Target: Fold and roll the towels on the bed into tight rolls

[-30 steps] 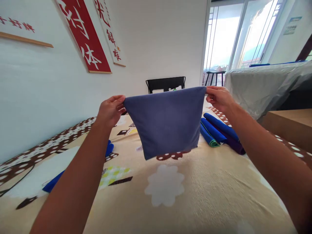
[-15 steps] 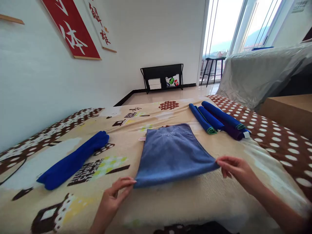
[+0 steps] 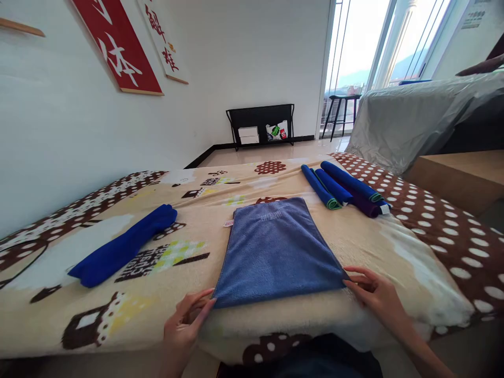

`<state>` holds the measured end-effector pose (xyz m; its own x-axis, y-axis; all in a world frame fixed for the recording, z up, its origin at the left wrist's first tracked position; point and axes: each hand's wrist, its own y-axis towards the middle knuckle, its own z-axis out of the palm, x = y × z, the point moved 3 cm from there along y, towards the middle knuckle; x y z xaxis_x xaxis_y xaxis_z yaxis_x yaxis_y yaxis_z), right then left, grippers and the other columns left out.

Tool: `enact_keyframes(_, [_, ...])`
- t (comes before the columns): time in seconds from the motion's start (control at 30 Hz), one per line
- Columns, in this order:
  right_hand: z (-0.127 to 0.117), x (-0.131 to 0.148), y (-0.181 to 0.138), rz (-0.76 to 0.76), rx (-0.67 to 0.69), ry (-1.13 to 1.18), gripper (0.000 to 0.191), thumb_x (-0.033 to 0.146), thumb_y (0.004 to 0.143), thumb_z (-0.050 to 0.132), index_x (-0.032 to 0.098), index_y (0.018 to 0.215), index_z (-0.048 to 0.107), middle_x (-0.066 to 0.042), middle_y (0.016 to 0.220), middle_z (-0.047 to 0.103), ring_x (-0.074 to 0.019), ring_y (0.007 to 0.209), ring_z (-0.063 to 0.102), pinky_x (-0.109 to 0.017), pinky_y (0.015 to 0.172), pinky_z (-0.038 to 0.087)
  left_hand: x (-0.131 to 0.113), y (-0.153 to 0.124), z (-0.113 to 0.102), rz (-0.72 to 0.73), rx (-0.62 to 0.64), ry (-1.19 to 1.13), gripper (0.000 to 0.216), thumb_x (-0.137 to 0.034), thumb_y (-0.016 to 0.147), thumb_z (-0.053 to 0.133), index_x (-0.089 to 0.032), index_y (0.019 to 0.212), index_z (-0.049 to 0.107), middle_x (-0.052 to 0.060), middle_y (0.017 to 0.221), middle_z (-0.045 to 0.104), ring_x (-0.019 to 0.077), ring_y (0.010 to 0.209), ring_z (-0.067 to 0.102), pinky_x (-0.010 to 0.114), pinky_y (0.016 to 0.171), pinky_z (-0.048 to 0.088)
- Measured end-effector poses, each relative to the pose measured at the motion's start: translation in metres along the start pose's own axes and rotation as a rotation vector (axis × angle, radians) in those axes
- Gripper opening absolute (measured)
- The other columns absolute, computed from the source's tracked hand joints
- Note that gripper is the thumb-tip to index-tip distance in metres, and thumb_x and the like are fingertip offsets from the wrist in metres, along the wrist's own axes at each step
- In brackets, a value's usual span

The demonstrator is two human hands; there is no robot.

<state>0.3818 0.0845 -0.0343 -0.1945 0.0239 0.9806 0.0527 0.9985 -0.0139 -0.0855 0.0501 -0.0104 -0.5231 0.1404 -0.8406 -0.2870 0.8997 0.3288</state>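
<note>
A blue-grey towel [image 3: 275,252] with small stitched lettering near its far edge lies spread flat on the patterned blanket [image 3: 157,325]. My left hand [image 3: 187,317] pinches its near left corner between thumb and fingers. At the near right corner, my right hand [image 3: 372,291] holds the cloth the same way. A small pale tag sticks out from the towel's far left side. To the left lies a bright blue bundled cloth [image 3: 126,247], apart from both hands.
Several rolled blue and purple cloths [image 3: 342,189] lie at the back right of the blanket. Beyond its right side stand a cardboard box [image 3: 460,178] and a plastic-covered piece of furniture [image 3: 409,121]. A black rack [image 3: 262,123] stands by the far wall.
The towel's near edge, raised earlier, has come down flat onto the blanket. Both hands have lowered with it and still hold the corners.
</note>
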Motion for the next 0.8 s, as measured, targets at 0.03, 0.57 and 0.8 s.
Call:
enact_keyframes(0.03, [0.000,-0.003,-0.002,0.001,-0.012,0.001,0.053,0.058,0.076,0.075,0.021,0.113,0.068,-0.003,0.080,0.074,-0.0122,0.048,0.050,-0.028,0.047,0.042,0.004,-0.005,-0.001,0.011,-0.014,-0.016,0.027,-0.048,0.075,0.076,-0.033,0.097,0.076,0.002,0.095,0.074,0.0222,0.082,0.072,0.037,0.084,0.060])
enact_keyframes(0.57, [-0.008,0.006,-0.028,-0.258,-0.376,-0.309,0.039,0.052,0.088,0.064,0.021,0.111,0.069,-0.009,0.100,0.072,-0.0160,0.062,0.060,-0.031,0.057,0.051,-0.021,-0.023,0.003,0.213,-0.362,0.142,0.023,-0.044,0.089,0.063,-0.024,0.083,0.072,0.003,0.082,0.071,0.0218,0.082,0.066,0.037,0.078,0.054])
enact_keyframes(0.8, [0.125,0.075,0.018,-0.685,-0.033,-0.787,0.040,0.026,0.098,0.045,0.018,0.136,0.058,-0.010,0.147,0.053,-0.0253,0.137,0.047,-0.045,0.113,0.040,-0.114,0.025,0.120,0.577,0.300,0.501,0.041,-0.016,0.096,0.042,-0.021,0.133,0.059,0.007,0.144,0.058,0.0215,0.134,0.052,0.040,0.113,0.040])
